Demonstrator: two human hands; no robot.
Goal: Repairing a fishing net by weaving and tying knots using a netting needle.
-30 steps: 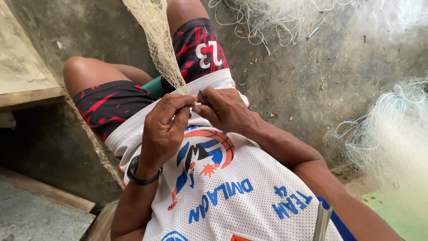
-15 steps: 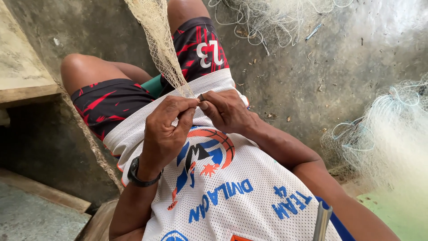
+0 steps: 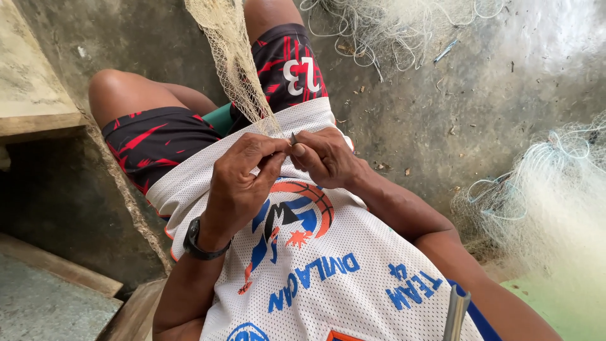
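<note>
I am looking down from the head camera at two hands meeting over the person's lap. The fingers of the left hand are curling inward, with the thumb and forefinger pressing together and pinching the lower end of a strip of pale net. The fingertips of the right hand are also closing together, pinching a small dark tool that is poking up between them; I cannot tell what kind of tool it is. The two hands are touching each other at the thumbs, just above the hem of the white mesh jersey.

The net is running from the pinch point up and away to the top edge of the view, hanging taut between the person's knees. A black wristband is sitting on the left wrist. Below the hands, black and red shorts are covering both thighs, and a scrap of green cloth is showing between them.

Further out, loose heaps of pale netting are lying on the grey concrete floor at the right edge and the top edge. A concrete step is sitting at the left edge.
</note>
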